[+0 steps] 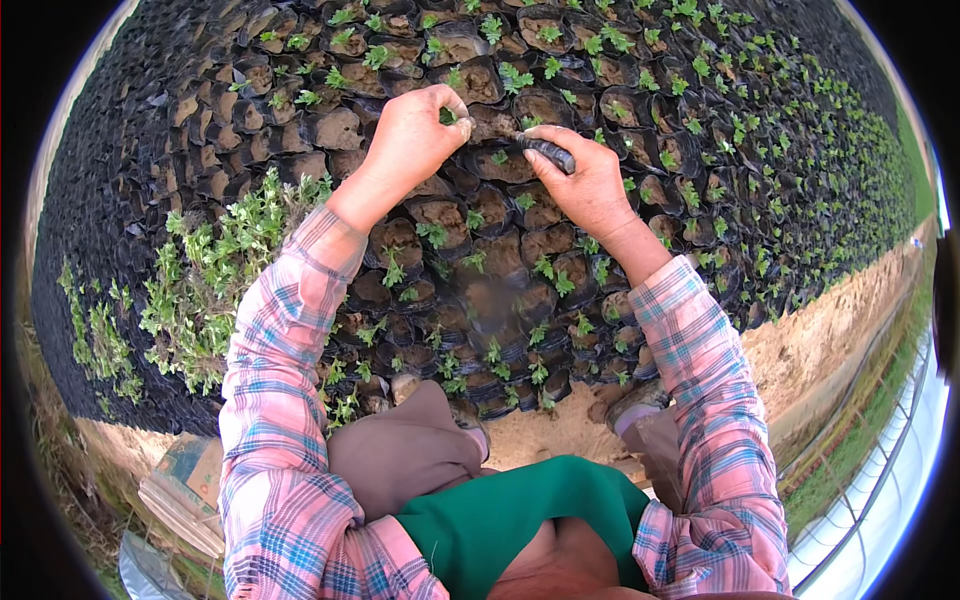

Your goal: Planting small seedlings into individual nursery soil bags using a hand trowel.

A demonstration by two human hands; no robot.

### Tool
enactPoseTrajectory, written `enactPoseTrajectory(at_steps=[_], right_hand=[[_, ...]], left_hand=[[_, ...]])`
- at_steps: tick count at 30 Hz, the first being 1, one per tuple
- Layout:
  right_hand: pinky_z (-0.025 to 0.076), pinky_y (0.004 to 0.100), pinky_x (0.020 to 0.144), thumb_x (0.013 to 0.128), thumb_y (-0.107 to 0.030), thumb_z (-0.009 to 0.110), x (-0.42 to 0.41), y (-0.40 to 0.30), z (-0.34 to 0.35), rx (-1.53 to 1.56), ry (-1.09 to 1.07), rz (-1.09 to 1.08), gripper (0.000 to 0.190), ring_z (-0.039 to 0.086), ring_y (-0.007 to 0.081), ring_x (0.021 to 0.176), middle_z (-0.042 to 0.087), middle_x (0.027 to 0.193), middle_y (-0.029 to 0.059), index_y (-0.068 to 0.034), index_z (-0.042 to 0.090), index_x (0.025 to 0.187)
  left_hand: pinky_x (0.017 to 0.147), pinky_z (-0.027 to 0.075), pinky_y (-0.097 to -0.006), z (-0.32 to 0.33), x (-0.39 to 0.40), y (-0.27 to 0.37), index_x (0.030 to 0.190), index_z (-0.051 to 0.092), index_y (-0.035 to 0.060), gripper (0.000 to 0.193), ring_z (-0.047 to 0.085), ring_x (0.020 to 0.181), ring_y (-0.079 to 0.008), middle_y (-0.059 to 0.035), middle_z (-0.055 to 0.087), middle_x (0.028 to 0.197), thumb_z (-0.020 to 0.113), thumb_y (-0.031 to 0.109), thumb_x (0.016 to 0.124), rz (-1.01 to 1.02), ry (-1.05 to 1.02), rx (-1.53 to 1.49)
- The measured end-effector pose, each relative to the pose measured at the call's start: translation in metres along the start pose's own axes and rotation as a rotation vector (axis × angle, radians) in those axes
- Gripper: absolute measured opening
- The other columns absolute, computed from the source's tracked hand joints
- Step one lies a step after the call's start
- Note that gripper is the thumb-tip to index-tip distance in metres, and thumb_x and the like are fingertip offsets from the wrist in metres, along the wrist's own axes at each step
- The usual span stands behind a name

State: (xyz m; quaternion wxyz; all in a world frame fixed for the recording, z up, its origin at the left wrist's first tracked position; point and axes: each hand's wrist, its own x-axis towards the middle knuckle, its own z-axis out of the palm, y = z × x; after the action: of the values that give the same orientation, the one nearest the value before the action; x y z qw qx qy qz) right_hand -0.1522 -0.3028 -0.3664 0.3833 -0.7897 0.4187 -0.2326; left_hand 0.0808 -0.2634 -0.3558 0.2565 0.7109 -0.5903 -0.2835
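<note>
My left hand (420, 131) is over the bed of soil-filled black plastic nursery bags, thumb and forefinger pinched together. Green leaves of a small seedling (448, 116) show inside its curled fingers; the stem and roots are mostly hidden. In my right hand (589, 176) is a small hand tool with a dark wrapped handle (551, 154). The tool's tip points left towards the soil of a bag (491, 124) between the hands, and its shape is not clear. Planted seedlings (515, 78) stand in bags just beyond both hands.
Loose seedlings (217, 277) lie heaped on the bags beside my left forearm, with a smaller bunch (105, 337) farther left. A cardboard box (184, 480) rests at the lower left. Bare earth (547, 427) borders the bed by my feet. Planted bags (795, 172) extend right.
</note>
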Motion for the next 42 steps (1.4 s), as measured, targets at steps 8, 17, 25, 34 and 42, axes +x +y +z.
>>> enactPoseTrajectory(at_steps=[8, 17, 25, 34, 42], right_hand=[[0.057, 0.0371, 0.076, 0.086, -0.017, 0.074, -0.008, -0.004, 0.003, -0.083, 0.111, -0.113, 0.027, 0.071, 0.032, 0.088, 0.072, 0.099, 0.0155, -0.006, 0.068, 0.109], [0.056, 0.0379, 0.067, 0.085, -0.018, 0.074, -0.021, -0.02, -0.006, -0.078, 0.115, -0.192, 0.028, 0.071, 0.0322, 0.076, 0.071, 0.086, 0.0169, -0.006, 0.068, 0.109], [0.057, 0.0399, 0.075, 0.087, -0.016, 0.071, -0.021, -0.019, 0.003, -0.377, -0.139, -0.251, 0.03, 0.07, 0.0318, 0.084, 0.072, 0.099, 0.0146, -0.008, 0.064, 0.115], [0.057, 0.034, 0.076, 0.09, -0.026, 0.07, -0.016, -0.048, -0.01, -0.107, 0.11, -0.045, 0.027, 0.072, 0.0248, 0.084, 0.073, 0.097, 0.0133, -0.009, 0.069, 0.112], [0.055, 0.0287, 0.078, 0.09, -0.026, 0.072, 0.004, -0.088, 0.009, 0.205, 0.071, 0.096, 0.027, 0.069, 0.0144, 0.085, 0.073, 0.095, 0.009, -0.006, 0.071, 0.109]], left_hand=[[0.076, 0.054, -0.0426, 0.044, 0.013, -0.004, 0.085, 0.061, 0.0043, 0.011, 0.065, 0.085, -0.034, -0.0133, 0.065, 0.085, 0.069, 0.009, 0.079, 0.323, 0.151, 0.268], [0.081, 0.054, -0.0434, 0.058, 0.014, -0.02, 0.091, 0.06, 0.0029, 0.016, 0.065, 0.091, -0.0354, -0.0162, 0.065, 0.09, 0.066, 0.005, 0.076, 0.389, 0.122, 0.384], [0.077, 0.054, -0.0296, -0.013, 0.016, -0.018, 0.114, 0.065, 0.0062, 0.028, 0.065, 0.082, -0.0168, -0.0066, 0.067, 0.094, 0.072, 0.012, 0.087, 0.144, 0.007, -0.073], [0.077, 0.053, -0.0373, -0.067, -0.068, -0.071, 0.093, 0.066, 0.0039, 0.013, 0.062, 0.087, -0.0262, -0.0102, 0.059, 0.088, 0.067, 0.004, 0.081, 0.349, -0.092, 0.412], [0.072, 0.053, -0.0316, -0.058, -0.084, -0.075, 0.092, 0.067, 0.0044, 0.009, 0.064, 0.077, -0.0175, -0.0045, 0.066, 0.083, 0.071, 0.007, 0.085, 0.059, 0.107, 0.135]])
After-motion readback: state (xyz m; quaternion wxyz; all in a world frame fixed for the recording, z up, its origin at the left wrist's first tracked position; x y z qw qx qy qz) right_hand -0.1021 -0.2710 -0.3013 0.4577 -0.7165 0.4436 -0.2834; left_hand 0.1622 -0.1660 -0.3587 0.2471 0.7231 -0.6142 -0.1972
